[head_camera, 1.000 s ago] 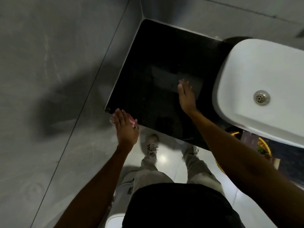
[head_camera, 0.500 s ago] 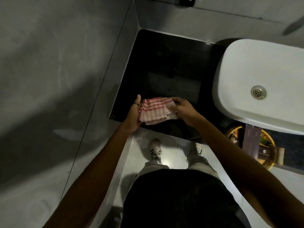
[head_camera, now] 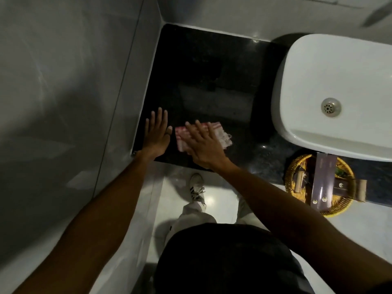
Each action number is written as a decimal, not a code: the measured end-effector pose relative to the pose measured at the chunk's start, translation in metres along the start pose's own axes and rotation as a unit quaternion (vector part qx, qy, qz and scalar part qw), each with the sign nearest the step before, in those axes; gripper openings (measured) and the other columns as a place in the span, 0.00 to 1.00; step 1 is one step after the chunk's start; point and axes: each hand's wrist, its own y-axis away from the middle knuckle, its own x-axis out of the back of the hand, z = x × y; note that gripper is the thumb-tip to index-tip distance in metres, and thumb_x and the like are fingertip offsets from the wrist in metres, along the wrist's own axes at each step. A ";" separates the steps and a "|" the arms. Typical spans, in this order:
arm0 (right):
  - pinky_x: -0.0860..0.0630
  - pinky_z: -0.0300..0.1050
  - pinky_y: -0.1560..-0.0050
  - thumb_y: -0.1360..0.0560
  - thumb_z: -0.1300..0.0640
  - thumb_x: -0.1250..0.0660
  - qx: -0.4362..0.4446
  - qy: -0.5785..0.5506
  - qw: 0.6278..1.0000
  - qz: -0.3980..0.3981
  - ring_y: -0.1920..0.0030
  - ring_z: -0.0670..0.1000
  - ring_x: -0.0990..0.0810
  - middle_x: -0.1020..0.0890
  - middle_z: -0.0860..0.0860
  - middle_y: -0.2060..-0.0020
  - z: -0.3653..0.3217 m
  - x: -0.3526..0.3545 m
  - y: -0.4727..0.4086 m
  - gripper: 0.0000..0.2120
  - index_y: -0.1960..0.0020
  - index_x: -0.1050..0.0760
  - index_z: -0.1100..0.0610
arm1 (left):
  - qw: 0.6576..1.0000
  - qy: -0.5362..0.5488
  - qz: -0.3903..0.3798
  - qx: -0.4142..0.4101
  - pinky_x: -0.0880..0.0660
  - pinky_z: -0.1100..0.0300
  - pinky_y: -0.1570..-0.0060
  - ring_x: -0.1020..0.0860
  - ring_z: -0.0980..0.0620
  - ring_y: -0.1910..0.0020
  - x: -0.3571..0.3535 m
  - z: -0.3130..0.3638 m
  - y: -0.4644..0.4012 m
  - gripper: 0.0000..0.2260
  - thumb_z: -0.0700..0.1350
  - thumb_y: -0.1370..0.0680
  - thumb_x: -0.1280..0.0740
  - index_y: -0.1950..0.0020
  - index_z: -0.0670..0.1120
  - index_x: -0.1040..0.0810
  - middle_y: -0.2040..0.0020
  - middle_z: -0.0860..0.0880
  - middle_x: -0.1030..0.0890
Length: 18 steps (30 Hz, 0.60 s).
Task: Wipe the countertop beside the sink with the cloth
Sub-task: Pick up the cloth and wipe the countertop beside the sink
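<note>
A red-and-white striped cloth (head_camera: 221, 133) lies flat on the black countertop (head_camera: 212, 66), near its front edge and left of the white sink (head_camera: 331, 66). My right hand (head_camera: 203, 147) presses down on the cloth with its palm flat and fingers spread, hiding the cloth's middle. My left hand (head_camera: 157, 132) rests flat on the countertop just left of the cloth, fingers apart, holding nothing. A narrow gap separates that hand from the cloth's edge.
Grey walls close the countertop in at the left and back. A woven yellow basket (head_camera: 290, 172) holding a purple box and small items sits at the counter's front right, below the sink. My legs and shoes stand on the pale floor below.
Both hands held the cloth up above the counter's front edge; now it lies on the counter under my right palm, and my left hand has let go and rests flat beside it.
</note>
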 end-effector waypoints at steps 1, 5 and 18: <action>0.52 0.68 0.20 0.17 0.42 0.48 -0.022 -0.006 1.000 0.007 0.16 0.59 0.53 0.50 0.51 0.16 -0.001 0.005 -0.012 0.30 0.17 0.48 0.45 | 1.000 0.002 0.002 -0.006 0.62 0.45 0.19 0.61 0.44 0.17 -0.001 -0.002 -0.001 0.27 0.50 0.13 0.52 0.16 0.47 0.59 0.15 0.46 0.60; 0.55 0.68 0.19 0.17 0.44 0.47 -0.212 -0.062 0.973 0.065 0.16 0.61 0.54 0.51 0.53 0.16 0.029 0.016 -0.038 0.30 0.17 0.49 0.46 | 0.999 -0.018 0.035 0.003 0.62 0.46 0.19 0.61 0.45 0.17 -0.010 -0.004 -0.001 0.27 0.51 0.13 0.54 0.16 0.48 0.60 0.15 0.47 0.60; 0.57 0.66 0.19 0.16 0.38 0.55 -0.156 -0.070 0.983 0.074 0.16 0.58 0.56 0.53 0.50 0.16 -0.020 -0.039 0.038 0.29 0.17 0.53 0.42 | 0.997 -0.017 0.070 0.000 0.61 0.45 0.19 0.59 0.45 0.16 -0.022 -0.006 -0.005 0.27 0.53 0.14 0.55 0.16 0.48 0.58 0.15 0.47 0.58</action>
